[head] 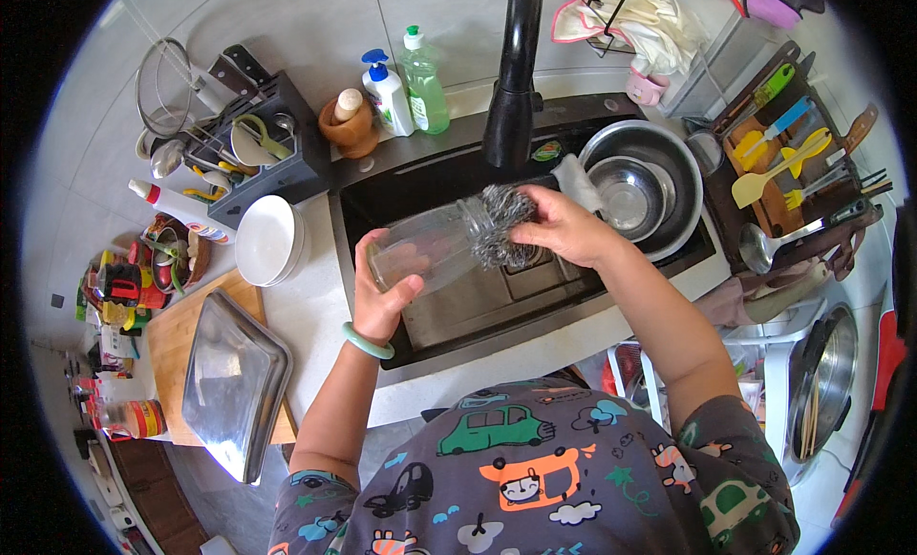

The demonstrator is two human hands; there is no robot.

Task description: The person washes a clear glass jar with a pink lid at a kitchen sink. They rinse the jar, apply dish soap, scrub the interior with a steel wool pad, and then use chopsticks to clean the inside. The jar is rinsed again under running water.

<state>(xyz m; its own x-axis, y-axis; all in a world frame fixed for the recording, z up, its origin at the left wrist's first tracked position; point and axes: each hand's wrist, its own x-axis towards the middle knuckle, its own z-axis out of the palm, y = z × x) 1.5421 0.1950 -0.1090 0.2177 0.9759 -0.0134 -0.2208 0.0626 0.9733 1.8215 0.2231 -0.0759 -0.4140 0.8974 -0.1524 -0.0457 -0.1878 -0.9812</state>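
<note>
Over the black sink (458,333) a clear glass jar (437,243) lies tilted, its mouth towards the right. My left hand (387,286) grips the jar's base end, fingers behind the glass and thumb in front. In my right hand (562,225) is a grey bristly or wire-like scrubber (505,225), pressed against the jar's mouth and neck. Whether part of the scrubber reaches inside the jar is hard to tell. Right of the hand, a large steel basin (688,197) holds smaller steel bowls (627,197), with a whitish cloth (579,186) beside them.
The black faucet (512,111) hangs above the sink. Behind stand a pump bottle (387,96), a green soap bottle (428,89) and a wooden mortar (349,129). Stacked white bowls (269,240), a cutlery holder (286,161) and a steel tray (236,383) on a cutting board (168,347) are at left.
</note>
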